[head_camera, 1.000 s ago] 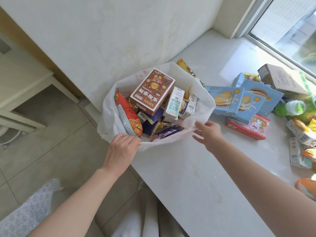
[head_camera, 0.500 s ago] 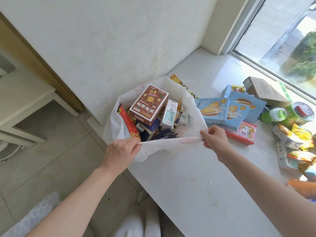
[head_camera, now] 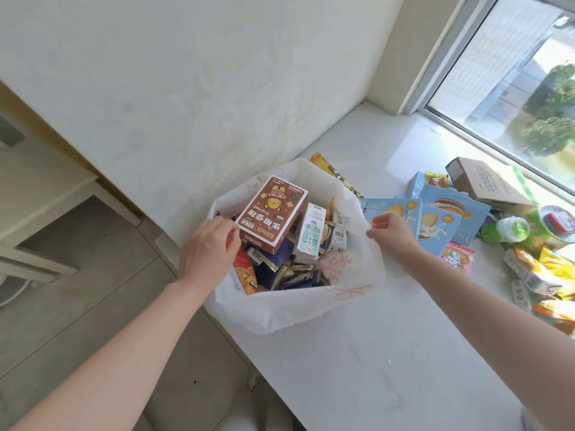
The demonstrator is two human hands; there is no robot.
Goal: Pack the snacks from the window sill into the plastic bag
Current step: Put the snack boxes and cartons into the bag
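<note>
A white plastic bag stands open at the sill's left edge, full of snacks. On top lie a brown box and a small white milk carton; an orange chip packet shows below. My left hand grips the bag's left rim beside the brown box. My right hand pinches the right rim. Light blue biscuit boxes lie on the sill just right of the bag, with a pink box in front of them.
A cardboard box, a green bottle, a green cup and several yellow packets crowd the white sill on the right by the window. A yellow wrapper lies behind the bag. The floor drops off to the left.
Both hands have moved from the bag's near rim up to its left and right sides, spreading the opening wider. The near rim has dropped down.
</note>
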